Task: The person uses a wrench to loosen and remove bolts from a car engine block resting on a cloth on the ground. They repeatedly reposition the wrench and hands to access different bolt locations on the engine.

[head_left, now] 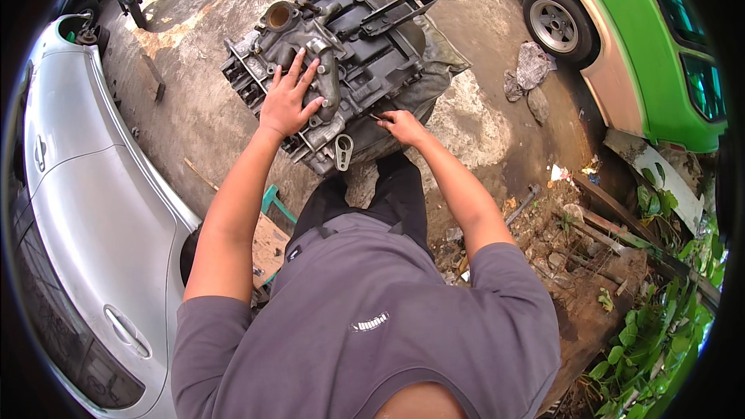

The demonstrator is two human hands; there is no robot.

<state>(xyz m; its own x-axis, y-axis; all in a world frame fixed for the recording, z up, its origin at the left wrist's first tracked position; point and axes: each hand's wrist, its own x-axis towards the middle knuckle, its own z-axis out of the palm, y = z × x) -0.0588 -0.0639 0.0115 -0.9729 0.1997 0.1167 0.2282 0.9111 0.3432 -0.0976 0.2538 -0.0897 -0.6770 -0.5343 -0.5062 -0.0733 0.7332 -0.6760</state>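
A greasy metal engine (376, 70) lies before me on a dark cover or cloth (427, 89). My left hand (289, 105) rests on it with fingers spread, touching a curved grey metal pipe (329, 81) below a round brass-coloured opening (278, 15). At the engine's near right side, my right hand (402, 126) is closed, its fingertips pinched round a small dark thing too hidden to name. Between my hands, a pale slotted metal arm (343, 152) sticks out from the engine's near edge.
A silver car (101, 163) stands along my left, and a green and peach vehicle (613, 46) at the far right. Stones (533, 66) lie near its wheel. Behind my left arm is a board (269, 244); scrap wood (597, 225) and plants (644, 334) are at right.
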